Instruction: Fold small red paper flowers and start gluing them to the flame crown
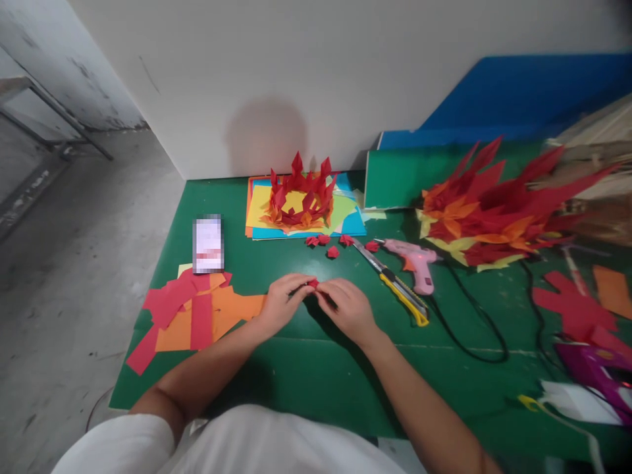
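Note:
Between the fingertips of both hands is a small folded piece of red paper (313, 283). My left hand (285, 299) pinches it from the left, close to a pile of red and orange paper pieces (201, 313). From the other side, my right hand (349, 306) pinches it too. Several small red folded paper pieces (333, 252) lie just beyond my hands. A yellow utility knife (402, 296) rests to the right of my right hand, beside a pink glue gun (417, 260). Part of the held piece is hidden by my fingers.
A red and orange folded-paper crown (299, 204) sits on stacked coloured sheets (259, 204) at the back. Larger flame-like paper pieces (484, 210) stand at right. A phone (208, 243) lies at left. The glue gun's black cord (486, 359) loops across the green table (316, 375).

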